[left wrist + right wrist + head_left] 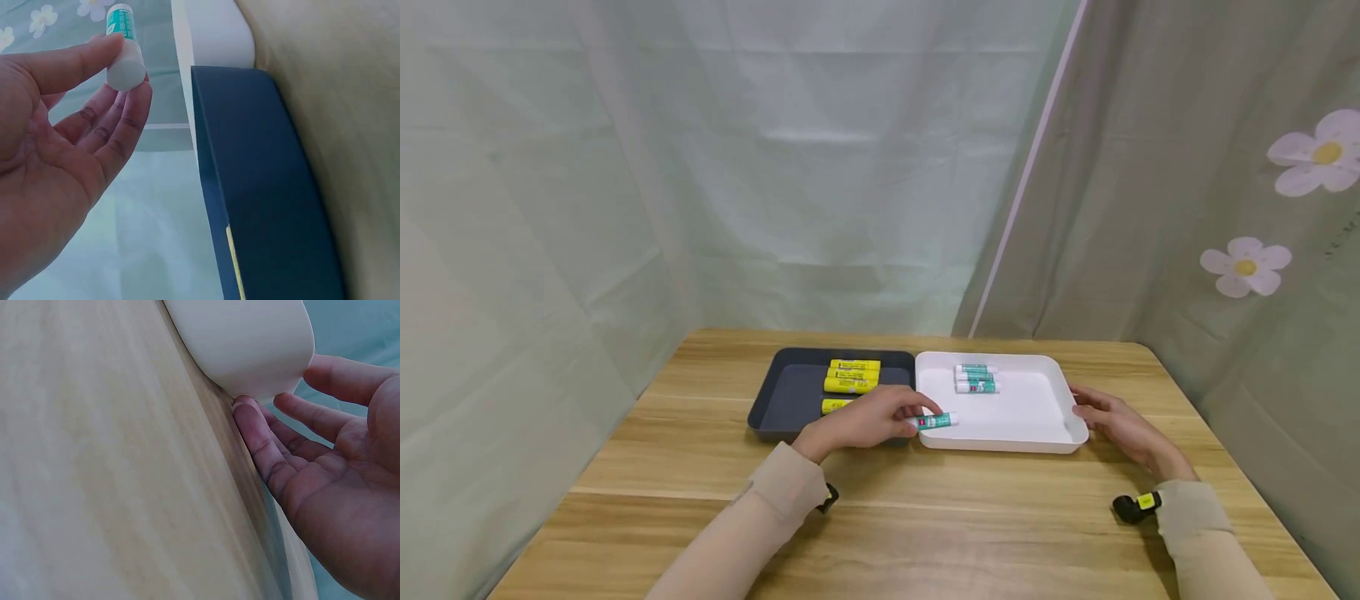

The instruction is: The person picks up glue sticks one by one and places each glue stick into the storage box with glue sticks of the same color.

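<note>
My left hand [868,418] pinches a glue stick [934,421], white with a teal label, between thumb and fingers. It is held over the front left part of the white tray [1015,437], close to where the dark tray [767,417] meets it. In the left wrist view, the white end of the glue stick [127,70] faces the camera. Three similar glue sticks [976,377] lie in a row inside the white tray. At that tray's right end, my right hand [1123,429] rests its fingertips and thumb against the outer wall [269,356].
Several yellow cylinders [852,376] lie in the dark tray; another yellow one [833,406] is partly hidden by the left hand. Both trays stand side by side on a wooden table [955,525]. Curtains [850,167] hang behind and beside it.
</note>
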Demonstrator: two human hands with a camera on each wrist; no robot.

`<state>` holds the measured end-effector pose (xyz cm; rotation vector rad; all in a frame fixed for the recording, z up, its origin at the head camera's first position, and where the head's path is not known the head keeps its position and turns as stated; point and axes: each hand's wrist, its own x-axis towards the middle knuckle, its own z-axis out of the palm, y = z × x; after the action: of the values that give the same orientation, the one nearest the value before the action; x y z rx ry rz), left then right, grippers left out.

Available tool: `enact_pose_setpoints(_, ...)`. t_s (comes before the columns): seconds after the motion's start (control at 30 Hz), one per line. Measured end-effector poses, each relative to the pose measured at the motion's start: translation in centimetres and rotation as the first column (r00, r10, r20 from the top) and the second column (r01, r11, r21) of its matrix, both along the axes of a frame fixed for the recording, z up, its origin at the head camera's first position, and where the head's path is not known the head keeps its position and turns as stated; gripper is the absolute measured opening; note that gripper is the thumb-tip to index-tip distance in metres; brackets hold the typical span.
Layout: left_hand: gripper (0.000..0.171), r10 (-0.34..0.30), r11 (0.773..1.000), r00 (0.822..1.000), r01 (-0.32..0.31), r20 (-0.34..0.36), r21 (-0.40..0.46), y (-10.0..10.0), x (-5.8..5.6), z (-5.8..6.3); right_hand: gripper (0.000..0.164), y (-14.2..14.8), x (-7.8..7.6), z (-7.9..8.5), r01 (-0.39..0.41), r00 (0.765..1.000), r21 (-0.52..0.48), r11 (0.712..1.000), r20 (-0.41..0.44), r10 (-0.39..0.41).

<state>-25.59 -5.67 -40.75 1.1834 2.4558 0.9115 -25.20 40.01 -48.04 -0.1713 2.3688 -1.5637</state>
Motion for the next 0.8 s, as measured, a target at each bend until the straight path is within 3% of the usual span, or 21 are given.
enact_pose_setpoints(0.23,0.04,-0.017,1.0,1.0,0.018,-0.024,0.024,1.5,-1.4,0.9,0.074,0.2,-0.1,0.0,0.005,1.0,-0.008,1.0,-0.014,-0.006)
enact_pose_setpoints(0.47,0.039,-0.025,0.999,0.998,0.023,-0.049,-0.037,3.1,-2.1,1.3,0.071,0.3,0.2,-0.8,-0.006,1.0,-0.007,1.0,-0.018,0.006)
enact_pose_setpoints(0.8,0.039,-0.048,0.999,0.999,0.048,-0.01,-0.022,4.9,-3.2,2.6,0.074,0.2,0.2,-0.1,-0.004,1.0,-0.008,1.0,-0.003,0.004)
